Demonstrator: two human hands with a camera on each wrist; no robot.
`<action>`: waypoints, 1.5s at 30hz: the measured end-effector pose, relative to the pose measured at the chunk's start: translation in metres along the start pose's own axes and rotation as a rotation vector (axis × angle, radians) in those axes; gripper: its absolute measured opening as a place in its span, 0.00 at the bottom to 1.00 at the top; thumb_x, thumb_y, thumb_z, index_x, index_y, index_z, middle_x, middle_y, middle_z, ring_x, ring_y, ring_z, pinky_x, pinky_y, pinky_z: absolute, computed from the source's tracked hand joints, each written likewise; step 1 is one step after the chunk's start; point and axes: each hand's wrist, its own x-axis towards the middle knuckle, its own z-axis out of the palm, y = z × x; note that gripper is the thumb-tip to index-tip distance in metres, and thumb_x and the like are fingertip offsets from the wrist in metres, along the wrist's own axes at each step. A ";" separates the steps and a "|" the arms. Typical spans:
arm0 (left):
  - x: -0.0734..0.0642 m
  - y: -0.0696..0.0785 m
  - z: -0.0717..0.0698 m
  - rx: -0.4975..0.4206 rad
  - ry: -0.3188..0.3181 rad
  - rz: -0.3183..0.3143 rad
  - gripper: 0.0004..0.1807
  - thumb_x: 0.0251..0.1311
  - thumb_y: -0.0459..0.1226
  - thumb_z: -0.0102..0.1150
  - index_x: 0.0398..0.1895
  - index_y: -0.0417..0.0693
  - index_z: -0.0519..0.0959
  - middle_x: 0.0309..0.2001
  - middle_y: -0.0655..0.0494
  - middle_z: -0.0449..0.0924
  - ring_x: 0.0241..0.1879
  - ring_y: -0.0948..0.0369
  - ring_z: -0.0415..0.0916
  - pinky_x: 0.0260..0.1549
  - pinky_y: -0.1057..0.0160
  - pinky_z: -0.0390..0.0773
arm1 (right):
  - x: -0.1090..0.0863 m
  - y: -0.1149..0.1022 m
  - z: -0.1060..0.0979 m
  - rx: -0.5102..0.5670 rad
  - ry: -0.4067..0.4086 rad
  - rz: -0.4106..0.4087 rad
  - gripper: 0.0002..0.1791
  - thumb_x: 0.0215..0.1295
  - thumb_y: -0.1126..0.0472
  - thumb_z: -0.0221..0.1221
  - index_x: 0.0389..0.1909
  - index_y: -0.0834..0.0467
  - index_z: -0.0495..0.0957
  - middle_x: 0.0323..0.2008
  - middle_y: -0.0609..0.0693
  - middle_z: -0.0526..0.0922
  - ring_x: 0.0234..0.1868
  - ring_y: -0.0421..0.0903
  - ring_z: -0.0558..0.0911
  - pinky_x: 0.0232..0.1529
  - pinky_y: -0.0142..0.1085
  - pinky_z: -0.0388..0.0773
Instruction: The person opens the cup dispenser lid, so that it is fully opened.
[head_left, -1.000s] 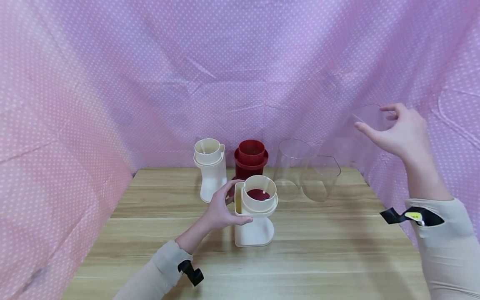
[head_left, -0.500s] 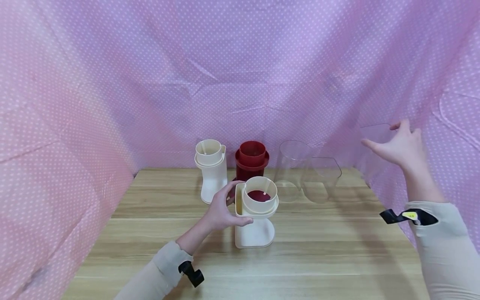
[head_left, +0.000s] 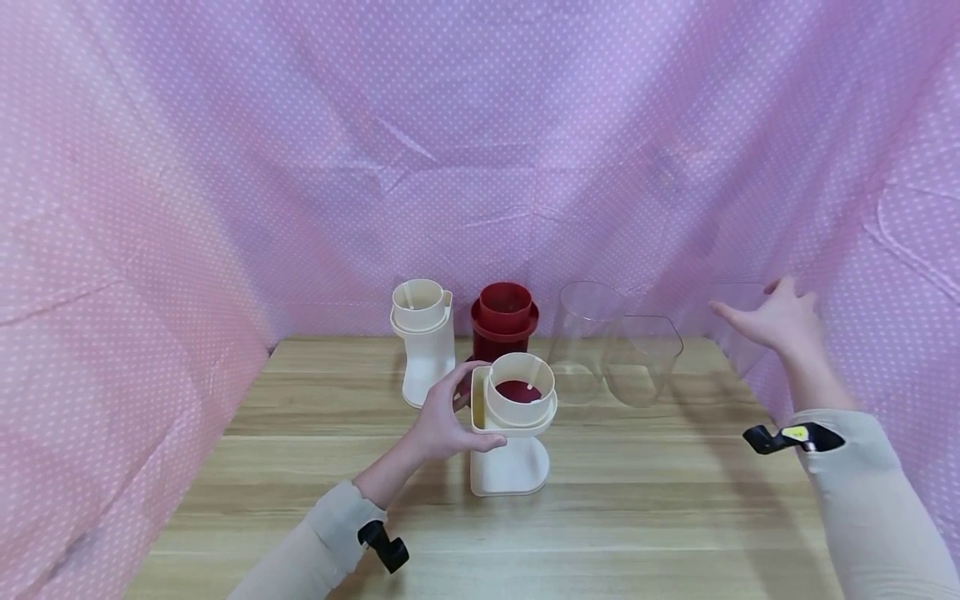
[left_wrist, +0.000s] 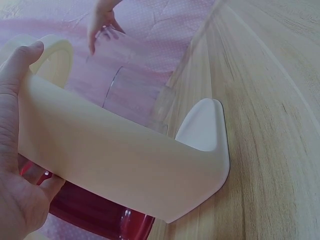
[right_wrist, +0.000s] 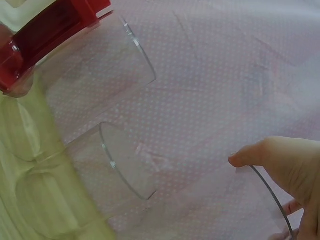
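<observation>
My left hand (head_left: 442,417) grips the back of a cream stand (head_left: 510,462), thumb and fingers spread around its upper part. The stand is upright on the table, with a round collar on top and a flat foot; dark red shows inside the collar. Out at the right, my right hand (head_left: 783,317) holds a clear cup (right_wrist: 250,205) by its rim, thumb on one side and fingers on the other. In the head view that cup is faint against the cloth, close over the table's back right corner. Two other clear cups (head_left: 588,333) (head_left: 641,358) stand left of it.
Behind the gripped stand are a red stand (head_left: 504,321) of similar shape and a second cream stand (head_left: 423,350) to its left. The wooden table (head_left: 615,517) ends at a pink dotted cloth (head_left: 480,125) hung around the back and sides.
My right hand has come down toward the table with the clear cup and shifted slightly left. The left hand and the cream stand stay in place.
</observation>
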 end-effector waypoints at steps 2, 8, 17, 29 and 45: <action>0.000 0.000 0.001 -0.008 -0.001 -0.007 0.54 0.35 0.35 0.88 0.71 0.50 0.71 0.60 0.53 0.80 0.59 0.61 0.77 0.65 0.47 0.81 | 0.001 0.003 0.007 -0.001 -0.014 0.004 0.67 0.64 0.21 0.57 0.73 0.77 0.49 0.66 0.93 0.53 0.62 0.86 0.61 0.61 0.77 0.66; -0.001 -0.001 0.002 -0.014 -0.006 -0.013 0.54 0.35 0.35 0.89 0.71 0.50 0.71 0.61 0.52 0.79 0.60 0.60 0.77 0.66 0.46 0.81 | 0.005 0.012 0.027 0.008 -0.055 0.029 0.70 0.65 0.22 0.57 0.76 0.79 0.42 0.67 0.93 0.50 0.65 0.89 0.58 0.65 0.79 0.63; -0.002 0.002 0.002 0.002 0.000 -0.012 0.53 0.37 0.36 0.88 0.72 0.48 0.71 0.62 0.49 0.79 0.59 0.59 0.77 0.65 0.45 0.81 | 0.005 0.018 0.045 0.032 -0.106 0.045 0.75 0.64 0.21 0.58 0.79 0.78 0.34 0.70 0.94 0.42 0.67 0.92 0.56 0.65 0.81 0.60; -0.001 0.000 0.001 0.008 -0.001 -0.013 0.54 0.36 0.36 0.88 0.73 0.48 0.70 0.61 0.49 0.80 0.59 0.60 0.77 0.64 0.46 0.82 | 0.003 0.025 0.064 0.028 -0.133 0.032 0.67 0.66 0.21 0.55 0.74 0.78 0.47 0.68 0.95 0.46 0.61 0.90 0.63 0.60 0.79 0.68; 0.003 -0.006 -0.014 -0.035 -0.112 0.024 0.56 0.38 0.33 0.86 0.76 0.44 0.68 0.65 0.43 0.79 0.62 0.62 0.78 0.65 0.61 0.81 | 0.001 0.031 0.079 0.049 -0.134 -0.022 0.51 0.77 0.28 0.38 0.74 0.72 0.52 0.66 0.96 0.47 0.63 0.91 0.60 0.59 0.78 0.68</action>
